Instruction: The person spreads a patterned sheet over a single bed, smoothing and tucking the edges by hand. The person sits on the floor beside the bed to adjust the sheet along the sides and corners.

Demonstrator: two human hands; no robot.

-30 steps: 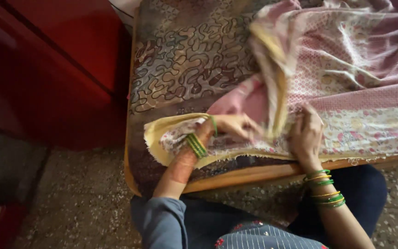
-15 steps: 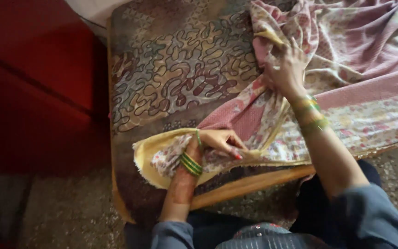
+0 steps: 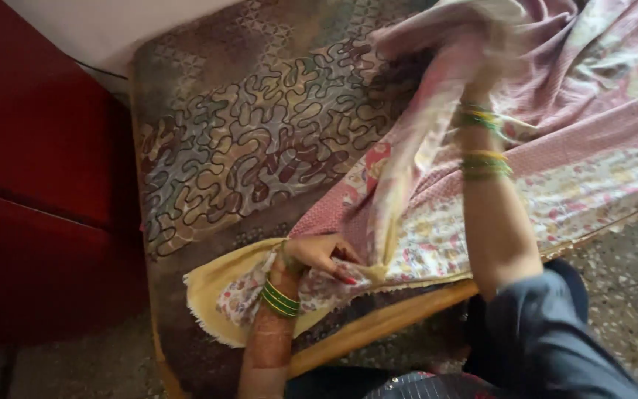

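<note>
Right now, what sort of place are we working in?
Probably a room in a home: a patterned mattress on a wooden bed frame, red cabinet beside it, speckled stone floor. Both hands handle a pink floral cloth.

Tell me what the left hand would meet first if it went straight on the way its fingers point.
The left hand pins the floral cloth, fingers pointing right. Going on, it would likely first meet the raised fold of that cloth, which the right hand lifts; depth is unclear.
</note>
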